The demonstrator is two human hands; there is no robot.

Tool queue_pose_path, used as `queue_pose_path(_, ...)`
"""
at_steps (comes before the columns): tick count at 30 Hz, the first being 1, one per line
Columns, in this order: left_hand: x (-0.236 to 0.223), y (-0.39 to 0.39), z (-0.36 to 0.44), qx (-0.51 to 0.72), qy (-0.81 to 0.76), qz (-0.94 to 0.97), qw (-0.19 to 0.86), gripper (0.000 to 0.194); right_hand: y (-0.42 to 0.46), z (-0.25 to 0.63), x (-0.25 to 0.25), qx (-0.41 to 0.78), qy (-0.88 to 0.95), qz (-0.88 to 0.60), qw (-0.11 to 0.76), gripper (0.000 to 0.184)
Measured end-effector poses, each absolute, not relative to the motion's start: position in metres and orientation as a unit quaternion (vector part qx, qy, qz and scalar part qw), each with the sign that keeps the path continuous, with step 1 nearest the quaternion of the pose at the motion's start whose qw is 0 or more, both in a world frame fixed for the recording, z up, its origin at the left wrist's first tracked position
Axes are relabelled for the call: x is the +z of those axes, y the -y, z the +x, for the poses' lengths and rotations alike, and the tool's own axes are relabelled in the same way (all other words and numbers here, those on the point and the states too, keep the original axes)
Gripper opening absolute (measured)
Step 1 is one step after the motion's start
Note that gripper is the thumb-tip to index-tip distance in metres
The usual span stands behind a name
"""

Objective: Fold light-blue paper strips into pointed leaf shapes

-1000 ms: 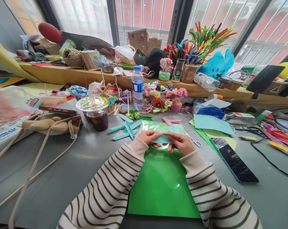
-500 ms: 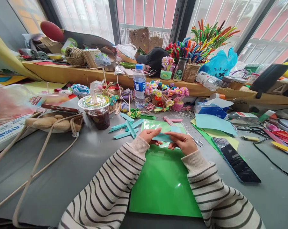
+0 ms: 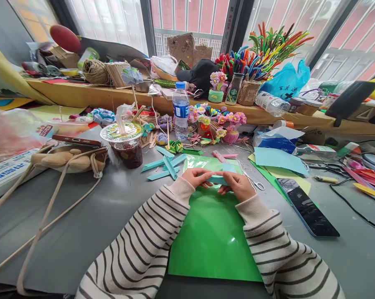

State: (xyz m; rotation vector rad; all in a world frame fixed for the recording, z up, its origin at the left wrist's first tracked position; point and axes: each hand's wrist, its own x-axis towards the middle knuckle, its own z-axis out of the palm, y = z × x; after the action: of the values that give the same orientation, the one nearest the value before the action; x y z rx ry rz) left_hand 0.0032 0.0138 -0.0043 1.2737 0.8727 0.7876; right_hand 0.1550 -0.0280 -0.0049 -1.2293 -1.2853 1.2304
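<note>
Between my two hands is a narrow strip of light blue paper (image 3: 217,180), folded lengthwise. My left hand (image 3: 196,177) pinches its left end, and my right hand (image 3: 239,185) grips its right end with thumb and fingers. Both hands are held over a shiny green sheet (image 3: 217,241) on the grey table. Several folded light blue paper strips (image 3: 165,165) lie crossed in a loose pile to the left of my left hand. Just beyond my hands are a pink cutter (image 3: 219,156) and another small piece of blue paper, partly hidden.
A lidded cup of dark drink (image 3: 125,145) and a water bottle (image 3: 181,112) stand behind the strips. To the right are blue paper (image 3: 279,161), scissors (image 3: 259,185) and a phone (image 3: 307,207). A beige bag (image 3: 71,160) with long straps lies left. Craft flowers line the back.
The paper strip looks narrower now, its edge folded over. My right fingers have shifted, with the thumb now pressed against the strip.
</note>
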Motion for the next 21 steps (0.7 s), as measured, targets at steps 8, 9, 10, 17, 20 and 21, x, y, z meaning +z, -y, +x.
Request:
queue_pose_path(8, -0.0051, -0.0131, 0.0033, 0.374, -0.38, 0.576, 0.619, 0.033, 0.029, 0.1568, -0.0012, 0.508, 0.541, -0.49, 0.457, 0.025)
queue_pose_path(9, -0.0054, -0.0132, 0.0034, 0.377, -0.381, 0.577, 0.616, 0.032, 0.0288, 0.157, -0.0019, 0.51, 0.542, -0.489, 0.456, 0.025)
queue_pose_path(10, -0.0056, -0.0133, 0.0035, 0.38, -0.382, 0.578, 0.613, 0.032, 0.0285, 0.1571, -0.0027, 0.513, 0.541, -0.488, 0.454, 0.025)
queue_pose_path(17, -0.003, -0.0127, 0.0041, 0.391, -0.387, 0.572, 0.608, 0.028, 0.0266, 0.156, -0.007, 0.504, 0.541, -0.488, 0.464, 0.023)
queue_pose_path(20, -0.003, -0.0131, 0.0037, 0.391, -0.385, 0.57, 0.611, 0.028, 0.0265, 0.1555, -0.0059, 0.498, 0.544, -0.494, 0.461, 0.023)
queue_pose_path(21, -0.0035, -0.0134, 0.0035, 0.392, -0.384, 0.57, 0.612, 0.029, 0.0266, 0.1554, -0.0055, 0.496, 0.545, -0.496, 0.46, 0.023)
